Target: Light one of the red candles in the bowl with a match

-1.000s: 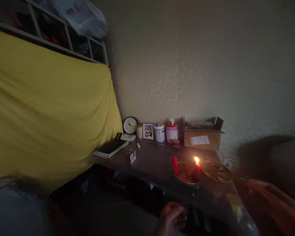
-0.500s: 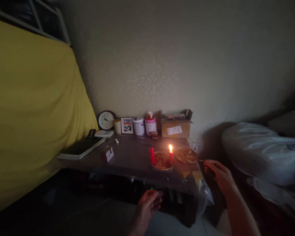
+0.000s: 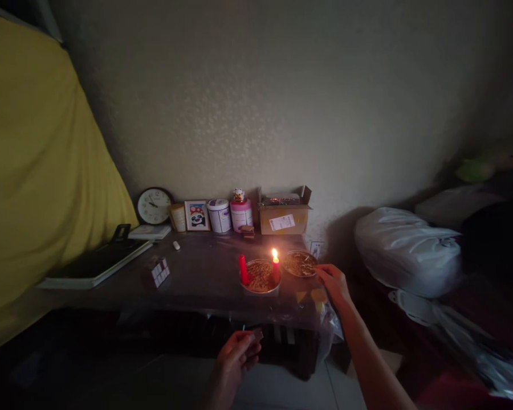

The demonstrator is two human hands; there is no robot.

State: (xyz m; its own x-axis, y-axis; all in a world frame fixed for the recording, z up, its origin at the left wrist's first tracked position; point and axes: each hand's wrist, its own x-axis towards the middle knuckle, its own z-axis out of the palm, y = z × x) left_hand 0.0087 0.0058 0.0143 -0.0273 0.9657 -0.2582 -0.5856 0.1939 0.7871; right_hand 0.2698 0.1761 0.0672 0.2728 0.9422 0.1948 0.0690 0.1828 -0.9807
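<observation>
My right hand [image 3: 332,282] is closed in a pinch at the right rim of a round dish [image 3: 300,274] that has several thin sticks in it. A matchstick [image 3: 313,267] points left from its fingertips over the dish. Lower down, in front of the table, my left hand [image 3: 238,354] is closed around a small dark matchbox [image 3: 257,334]. Two red candles stand at the other dish [image 3: 260,291], which is filled with something grainy. Its right candle [image 3: 276,270] burns with a bright flame; the left candle [image 3: 243,270] is unlit.
On the dark table [image 3: 205,267] are a puzzle cube [image 3: 160,272], a clock [image 3: 154,206], a panda picture [image 3: 197,216], two tins, and an open cardboard box [image 3: 284,221] by the wall. Yellow cloth [image 3: 47,171] hangs left. White bags [image 3: 406,250] lie right.
My right hand has moved left with the matchstick, from beyond the table's right side to the rim of the stick dish. The view has turned right. My left hand keeps hold of the matchbox.
</observation>
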